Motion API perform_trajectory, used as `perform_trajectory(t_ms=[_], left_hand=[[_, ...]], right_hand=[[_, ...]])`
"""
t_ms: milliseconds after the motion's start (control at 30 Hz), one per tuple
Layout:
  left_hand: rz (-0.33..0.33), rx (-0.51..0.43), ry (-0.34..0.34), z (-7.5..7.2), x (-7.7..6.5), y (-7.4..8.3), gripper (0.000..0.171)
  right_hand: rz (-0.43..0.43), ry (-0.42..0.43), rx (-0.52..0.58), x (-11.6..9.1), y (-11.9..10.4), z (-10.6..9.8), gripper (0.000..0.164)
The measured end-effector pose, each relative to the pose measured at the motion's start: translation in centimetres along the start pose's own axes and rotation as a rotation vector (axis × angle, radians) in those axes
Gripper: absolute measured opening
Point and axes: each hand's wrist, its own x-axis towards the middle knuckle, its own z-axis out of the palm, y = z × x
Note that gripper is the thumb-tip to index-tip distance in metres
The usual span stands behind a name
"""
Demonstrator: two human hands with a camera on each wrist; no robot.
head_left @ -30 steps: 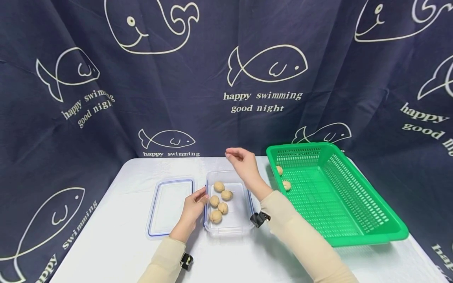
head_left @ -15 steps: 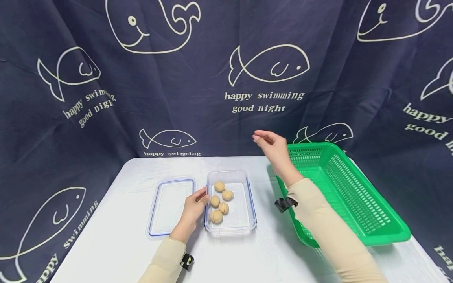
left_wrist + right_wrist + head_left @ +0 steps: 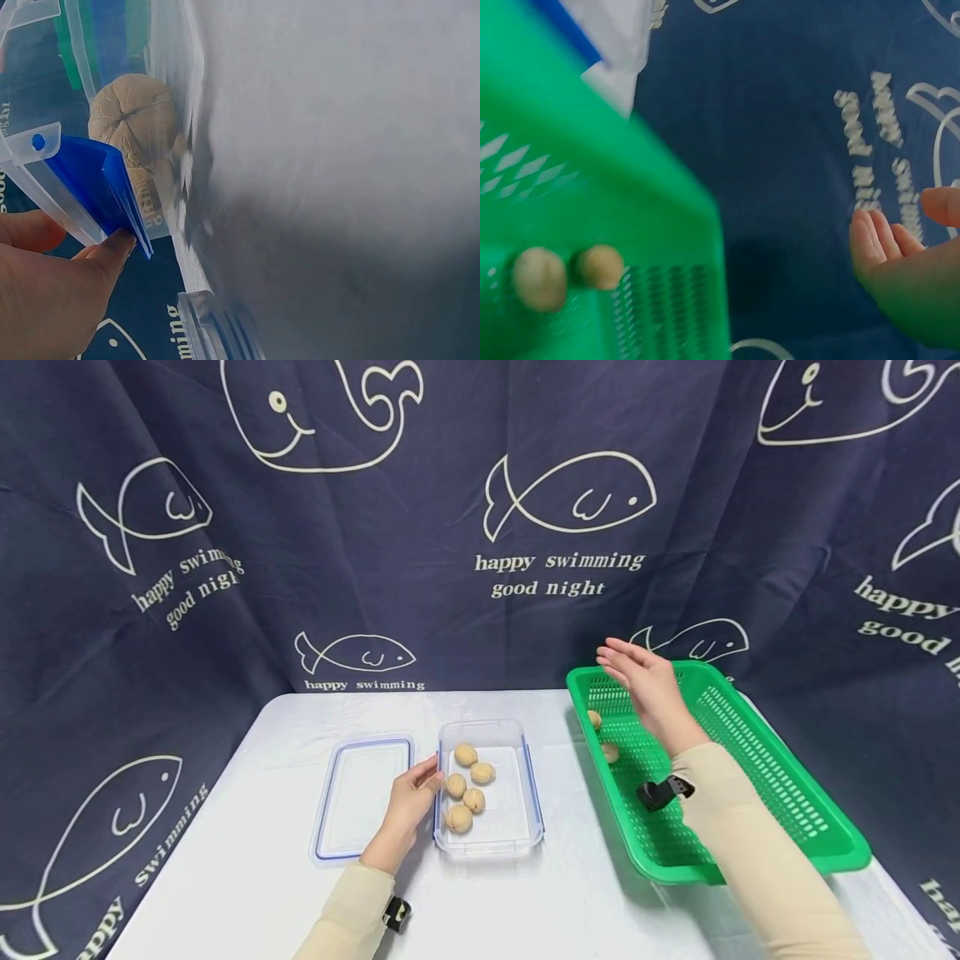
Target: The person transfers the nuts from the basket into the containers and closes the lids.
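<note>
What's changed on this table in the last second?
The right hand moved rightward from above the clear box to the green basket's far left corner, its fingers now straighter. Nothing was visibly picked up or let go. The left hand stays at the box's left side; the box's five walnuts, the basket's two nuts and the lid haven't moved.

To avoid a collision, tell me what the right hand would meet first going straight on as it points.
Probably the dark blue cloth behind the table: the right hand points forward and leftward, and nothing else shows in that line, though depth is unclear.
</note>
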Motion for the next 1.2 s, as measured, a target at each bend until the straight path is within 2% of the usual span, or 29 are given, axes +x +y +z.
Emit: perform_trajectory(t_ms=[100,233,367,600,867,1200], left_hand=[[-0.004,0.000,-0.006,0.0,-0.2,0.6,0.042],[-0.011,0.001,-0.005,-0.1,-0.3,0.7,0.042],[-0.010,0.000,0.006,0.0,0.1,0.0,0.042],[-0.002,-0.002,0.008,0.1,0.1,0.1,0.041],[-0.016,-0.003,0.004,-0.1,0.1,0.2,0.042],[-0.014,-0.007,0.002,-0.2,-0.1,0.4,0.041]], right_hand=[[0.042,-0.019,0.060,0.2,0.8,-1.5,0.059],[0.092,-0.034,0.048,0.4,2.2,-3.4,0.060],[0.160,-0.062,-0.009,0.6,3.9,-4.9,0.060],[0.263,-0.160,-0.092,1.1,6.5,-7.0,0.059],[0.368,-0.289,-0.303,1.4,8.2,-9.1,0.059],[0.491,-0.402,-0.371,1.6,9.7,-10.7,0.060]])
